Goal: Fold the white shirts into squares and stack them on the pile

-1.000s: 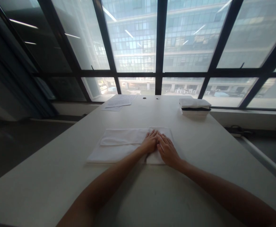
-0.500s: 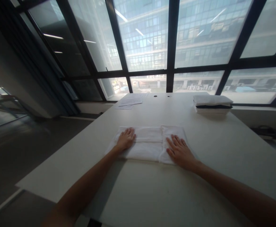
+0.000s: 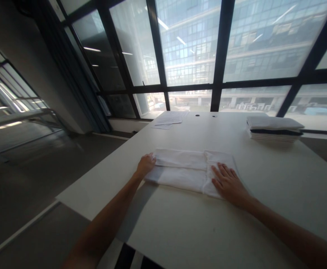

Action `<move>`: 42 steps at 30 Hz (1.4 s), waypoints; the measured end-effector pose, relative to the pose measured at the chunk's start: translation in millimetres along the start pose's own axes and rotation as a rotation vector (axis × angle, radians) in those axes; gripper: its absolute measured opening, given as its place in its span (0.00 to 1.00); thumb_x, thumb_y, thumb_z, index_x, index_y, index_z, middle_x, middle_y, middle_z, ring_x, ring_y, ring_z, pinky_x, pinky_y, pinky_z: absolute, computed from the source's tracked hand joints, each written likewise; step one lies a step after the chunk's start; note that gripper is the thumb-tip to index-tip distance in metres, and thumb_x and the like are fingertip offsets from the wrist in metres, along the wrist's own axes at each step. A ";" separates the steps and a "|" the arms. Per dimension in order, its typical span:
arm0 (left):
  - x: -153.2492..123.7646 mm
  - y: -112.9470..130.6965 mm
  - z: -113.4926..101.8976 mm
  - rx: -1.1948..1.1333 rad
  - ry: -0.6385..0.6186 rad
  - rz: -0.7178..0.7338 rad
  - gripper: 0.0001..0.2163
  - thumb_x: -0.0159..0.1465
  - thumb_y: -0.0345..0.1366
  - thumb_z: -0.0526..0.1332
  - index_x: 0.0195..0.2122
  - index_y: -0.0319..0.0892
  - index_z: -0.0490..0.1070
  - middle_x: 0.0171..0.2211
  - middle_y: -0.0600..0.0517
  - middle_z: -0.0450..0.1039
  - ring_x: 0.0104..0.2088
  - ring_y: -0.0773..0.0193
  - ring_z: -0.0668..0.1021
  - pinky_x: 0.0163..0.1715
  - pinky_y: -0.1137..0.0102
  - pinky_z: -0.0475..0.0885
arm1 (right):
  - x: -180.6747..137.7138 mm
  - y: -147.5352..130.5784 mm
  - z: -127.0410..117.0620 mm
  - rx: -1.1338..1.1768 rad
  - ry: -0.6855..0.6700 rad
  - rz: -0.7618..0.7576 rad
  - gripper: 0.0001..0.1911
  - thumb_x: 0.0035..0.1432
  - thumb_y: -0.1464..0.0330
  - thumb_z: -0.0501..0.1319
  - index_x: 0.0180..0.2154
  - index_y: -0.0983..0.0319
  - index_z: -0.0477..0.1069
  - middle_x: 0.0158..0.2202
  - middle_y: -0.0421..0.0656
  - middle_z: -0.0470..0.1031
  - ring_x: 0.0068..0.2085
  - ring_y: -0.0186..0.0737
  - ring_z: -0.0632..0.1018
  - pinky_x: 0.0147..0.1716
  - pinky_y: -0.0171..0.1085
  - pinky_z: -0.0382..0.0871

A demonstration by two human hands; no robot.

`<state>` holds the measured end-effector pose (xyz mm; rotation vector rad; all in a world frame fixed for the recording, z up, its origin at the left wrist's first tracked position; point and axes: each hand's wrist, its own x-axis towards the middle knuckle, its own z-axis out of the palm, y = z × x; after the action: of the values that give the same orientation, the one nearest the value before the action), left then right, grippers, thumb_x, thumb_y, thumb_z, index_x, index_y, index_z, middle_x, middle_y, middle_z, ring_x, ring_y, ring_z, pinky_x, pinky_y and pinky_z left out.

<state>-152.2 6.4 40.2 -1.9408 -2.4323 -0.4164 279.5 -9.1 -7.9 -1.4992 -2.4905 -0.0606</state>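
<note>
A folded white cloth (image 3: 180, 175) lies on the white table (image 3: 186, 220), with a crease running along its length and its right end folded over in a separate panel. At the cloth's left edge is my left hand (image 3: 146, 164), its fingers curled round that edge and the fingertips partly hidden. My right hand (image 3: 229, 183) rests flat on the right panel with its fingers spread, pressing on the fabric without gripping it.
A stack of folded fabric (image 3: 274, 127), white with a dark layer in it, stands at the table's far right. Paper sheets (image 3: 169, 118) lie at the far left. Large windows (image 3: 191, 48) rise behind the table, and a dark curtain (image 3: 68, 74) hangs on the left.
My left hand has gone from lying flat on the cloth to curling round its left edge. The right hand stays on the right panel. The view has turned slightly left.
</note>
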 end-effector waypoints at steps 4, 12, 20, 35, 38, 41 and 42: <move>1.5 -10.0 -6.5 -0.034 -0.005 -0.121 0.20 0.68 0.38 0.61 0.59 0.34 0.70 0.48 0.37 0.79 0.51 0.52 0.80 0.50 0.66 0.71 | -0.5 0.1 1.2 -0.008 0.026 -0.012 0.31 0.72 0.57 0.47 0.70 0.63 0.59 0.72 0.55 0.55 0.72 0.57 0.55 0.68 0.56 0.51; -2.0 -13.9 -19.6 -0.627 -0.239 -0.337 0.27 0.56 0.51 0.71 0.48 0.34 0.75 0.37 0.44 0.82 0.34 0.55 0.82 0.29 0.71 0.72 | -0.9 2.3 5.9 -0.016 0.072 -0.025 0.30 0.72 0.58 0.46 0.68 0.63 0.62 0.71 0.54 0.58 0.71 0.57 0.59 0.67 0.56 0.54; 1.3 -4.5 -43.9 -0.949 -0.381 -0.149 0.30 0.49 0.50 0.73 0.48 0.35 0.77 0.37 0.46 0.82 0.30 0.57 0.81 0.29 0.69 0.73 | 0.4 2.4 8.4 0.013 0.083 -0.019 0.29 0.71 0.59 0.47 0.69 0.61 0.61 0.71 0.54 0.59 0.71 0.57 0.58 0.66 0.57 0.54; -6.4 202.3 -23.2 -0.034 -0.426 0.500 0.21 0.54 0.29 0.65 0.51 0.36 0.78 0.49 0.38 0.80 0.48 0.47 0.81 0.47 0.65 0.75 | 0.6 0.5 3.6 0.011 0.089 -0.041 0.29 0.71 0.60 0.49 0.68 0.62 0.62 0.71 0.56 0.58 0.71 0.58 0.58 0.66 0.58 0.53; -22.2 218.7 -2.4 0.018 -0.464 0.490 0.17 0.54 0.27 0.65 0.45 0.34 0.79 0.47 0.35 0.80 0.49 0.43 0.81 0.48 0.61 0.76 | 1.2 -0.5 1.5 0.022 0.075 -0.036 0.29 0.71 0.60 0.49 0.68 0.61 0.62 0.71 0.55 0.58 0.71 0.58 0.58 0.66 0.58 0.52; -20.0 217.0 3.2 0.029 -0.536 0.448 0.11 0.57 0.30 0.65 0.41 0.32 0.79 0.37 0.37 0.82 0.39 0.47 0.84 0.40 0.62 0.79 | 1.3 -2.3 -1.9 0.036 0.056 -0.029 0.29 0.71 0.60 0.50 0.69 0.61 0.62 0.71 0.55 0.57 0.71 0.58 0.58 0.67 0.57 0.51; -15.8 214.5 2.8 0.008 -0.585 0.421 0.09 0.58 0.32 0.65 0.39 0.33 0.79 0.32 0.39 0.82 0.34 0.50 0.84 0.35 0.64 0.79 | 1.2 -3.0 -3.0 0.040 0.053 -0.025 0.29 0.70 0.60 0.50 0.69 0.61 0.61 0.71 0.55 0.57 0.71 0.58 0.57 0.67 0.57 0.51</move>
<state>57.6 34.9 78.7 -2.7870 -2.1495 0.2014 276.9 -9.9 -4.4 -1.4317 -2.4543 -0.0547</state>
